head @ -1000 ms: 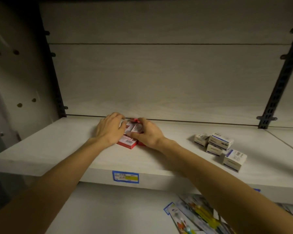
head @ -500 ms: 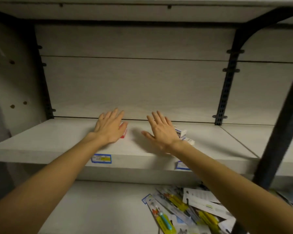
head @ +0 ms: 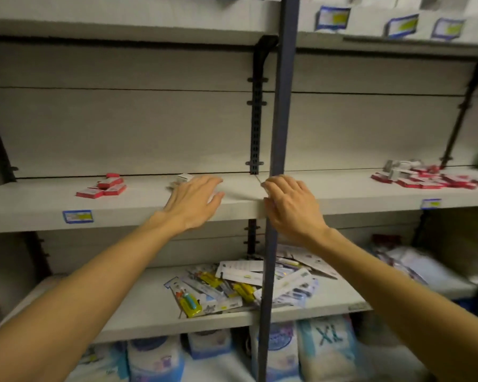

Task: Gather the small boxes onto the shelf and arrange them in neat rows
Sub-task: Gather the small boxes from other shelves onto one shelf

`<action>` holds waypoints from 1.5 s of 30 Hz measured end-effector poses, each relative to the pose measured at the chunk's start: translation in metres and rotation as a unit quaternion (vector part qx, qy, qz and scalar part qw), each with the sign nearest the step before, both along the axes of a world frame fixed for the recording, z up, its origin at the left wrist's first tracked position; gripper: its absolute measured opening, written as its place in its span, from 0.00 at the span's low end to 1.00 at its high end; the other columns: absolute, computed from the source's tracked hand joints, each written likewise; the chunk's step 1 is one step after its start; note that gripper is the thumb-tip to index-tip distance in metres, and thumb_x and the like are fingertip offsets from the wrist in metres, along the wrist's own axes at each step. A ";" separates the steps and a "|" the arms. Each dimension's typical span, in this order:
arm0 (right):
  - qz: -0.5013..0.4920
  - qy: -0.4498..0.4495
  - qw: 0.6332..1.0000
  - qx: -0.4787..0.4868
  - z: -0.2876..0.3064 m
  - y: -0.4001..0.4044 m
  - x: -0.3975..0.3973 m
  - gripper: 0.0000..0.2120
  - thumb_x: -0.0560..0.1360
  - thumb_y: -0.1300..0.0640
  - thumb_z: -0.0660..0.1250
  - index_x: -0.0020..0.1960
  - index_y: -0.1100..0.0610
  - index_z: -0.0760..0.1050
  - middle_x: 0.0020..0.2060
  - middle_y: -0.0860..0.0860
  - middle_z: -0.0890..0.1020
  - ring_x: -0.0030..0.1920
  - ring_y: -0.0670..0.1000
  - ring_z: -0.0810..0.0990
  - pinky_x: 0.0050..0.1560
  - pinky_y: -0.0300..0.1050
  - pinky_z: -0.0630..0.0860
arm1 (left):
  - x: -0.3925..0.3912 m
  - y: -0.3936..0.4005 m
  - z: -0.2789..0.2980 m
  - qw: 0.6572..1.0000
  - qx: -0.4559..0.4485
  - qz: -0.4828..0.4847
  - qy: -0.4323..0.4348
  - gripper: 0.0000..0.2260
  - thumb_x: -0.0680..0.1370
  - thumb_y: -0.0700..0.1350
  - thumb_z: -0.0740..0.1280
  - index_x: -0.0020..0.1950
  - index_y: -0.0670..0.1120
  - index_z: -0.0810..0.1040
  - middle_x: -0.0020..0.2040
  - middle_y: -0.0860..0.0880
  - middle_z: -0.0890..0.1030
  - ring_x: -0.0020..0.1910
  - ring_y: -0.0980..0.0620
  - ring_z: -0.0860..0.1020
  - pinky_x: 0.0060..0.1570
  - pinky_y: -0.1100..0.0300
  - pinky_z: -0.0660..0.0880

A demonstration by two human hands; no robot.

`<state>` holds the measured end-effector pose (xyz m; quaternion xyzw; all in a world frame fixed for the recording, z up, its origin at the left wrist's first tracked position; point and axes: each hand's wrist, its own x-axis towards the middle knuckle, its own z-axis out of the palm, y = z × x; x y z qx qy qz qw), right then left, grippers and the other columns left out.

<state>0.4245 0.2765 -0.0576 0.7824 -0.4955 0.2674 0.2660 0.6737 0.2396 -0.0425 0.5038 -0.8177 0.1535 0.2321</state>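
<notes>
Boxes small, flat, red-white — loose cluster on shelf.

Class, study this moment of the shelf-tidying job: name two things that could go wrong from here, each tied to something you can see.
1. The left hand reaches past white boxes it partly hides; it may knock them.
2. The far-right pile of red and white boxes lies jumbled, some near the shelf front; gathering hastily might spill them.
</notes>
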 end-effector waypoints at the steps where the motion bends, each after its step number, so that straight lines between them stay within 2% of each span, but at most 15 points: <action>1: -0.028 0.000 0.999 0.021 -0.002 0.007 -0.020 0.21 0.82 0.49 0.58 0.73 0.55 0.68 0.69 0.53 0.74 0.70 0.54 0.69 0.70 0.51 0.66 | -0.021 0.005 -0.002 1.000 -0.003 -0.024 -0.015 0.20 0.84 0.53 0.58 0.74 0.49 0.71 0.71 0.48 0.75 0.67 0.46 0.74 0.62 0.50 0.72; 3: -0.082 -0.013 0.994 0.077 -0.004 0.017 -0.058 0.26 0.83 0.45 0.54 0.78 0.54 0.60 0.76 0.54 0.65 0.78 0.56 0.59 0.76 0.53 0.56 | -0.062 0.014 -0.004 0.997 -0.004 -0.064 -0.040 0.20 0.84 0.54 0.58 0.74 0.49 0.71 0.70 0.49 0.76 0.67 0.47 0.74 0.61 0.50 0.72; 5: -0.130 -0.022 0.984 0.123 -0.005 0.024 -0.097 0.31 0.83 0.40 0.50 0.81 0.54 0.52 0.80 0.54 0.55 0.80 0.56 0.49 0.78 0.55 0.48 | -0.102 0.015 -0.004 0.993 -0.001 -0.092 -0.070 0.21 0.84 0.55 0.57 0.75 0.49 0.69 0.73 0.49 0.72 0.68 0.47 0.72 0.62 0.49 0.72; 8: -0.174 -0.034 0.970 0.163 -0.006 0.034 -0.152 0.34 0.82 0.37 0.49 0.81 0.55 0.49 0.80 0.55 0.52 0.80 0.56 0.45 0.79 0.57 0.47 | -0.159 0.010 -0.004 0.987 -0.006 -0.116 -0.112 0.22 0.84 0.56 0.55 0.77 0.49 0.67 0.78 0.47 0.64 0.72 0.46 0.69 0.66 0.48 0.70; 15: -0.244 -0.103 0.940 0.213 -0.025 0.026 -0.264 0.35 0.81 0.36 0.52 0.80 0.56 0.51 0.79 0.56 0.55 0.80 0.58 0.46 0.77 0.58 0.48 | -0.273 -0.027 -0.001 0.978 0.024 -0.138 -0.154 0.26 0.84 0.60 0.55 0.78 0.49 0.65 0.80 0.45 0.60 0.75 0.44 0.65 0.69 0.47 0.65; 20: -0.273 -0.130 0.927 0.220 -0.044 -0.004 -0.341 0.34 0.81 0.37 0.54 0.79 0.55 0.54 0.79 0.55 0.57 0.80 0.58 0.49 0.78 0.58 0.49 | -0.362 -0.076 -0.011 0.977 0.034 -0.159 -0.135 0.26 0.83 0.60 0.56 0.78 0.48 0.65 0.80 0.46 0.60 0.75 0.44 0.64 0.69 0.48 0.64; 26: -0.285 -0.162 0.928 0.178 -0.031 -0.059 -0.444 0.29 0.82 0.42 0.57 0.77 0.55 0.60 0.76 0.54 0.65 0.76 0.56 0.62 0.74 0.55 0.61 | -0.480 -0.142 -0.003 0.970 0.003 -0.209 -0.121 0.24 0.83 0.59 0.57 0.76 0.49 0.67 0.78 0.45 0.65 0.75 0.44 0.65 0.70 0.48 0.64; 31: -0.306 -0.178 0.924 0.141 -0.022 -0.088 -0.522 0.27 0.81 0.44 0.58 0.76 0.55 0.63 0.73 0.55 0.69 0.72 0.56 0.66 0.72 0.54 0.66 | -0.567 -0.184 0.012 0.964 -0.008 -0.242 -0.107 0.24 0.82 0.59 0.59 0.74 0.48 0.69 0.75 0.46 0.69 0.71 0.45 0.69 0.67 0.49 0.66; 38: -0.328 -0.247 0.900 0.144 -0.018 -0.113 -0.619 0.26 0.81 0.48 0.61 0.77 0.56 0.62 0.74 0.55 0.68 0.72 0.56 0.67 0.72 0.53 0.65 | -0.673 -0.207 0.011 0.952 -0.003 -0.285 -0.109 0.28 0.82 0.61 0.59 0.78 0.48 0.65 0.75 0.47 0.69 0.73 0.47 0.67 0.70 0.49 0.63; 45: -0.308 -0.290 0.890 0.170 -0.016 -0.150 -0.704 0.30 0.79 0.46 0.64 0.77 0.56 0.61 0.74 0.56 0.67 0.71 0.56 0.69 0.70 0.53 0.68 | -0.760 -0.226 -0.001 0.953 0.029 -0.282 -0.104 0.30 0.80 0.67 0.57 0.77 0.51 0.65 0.75 0.48 0.70 0.72 0.47 0.68 0.70 0.47 0.64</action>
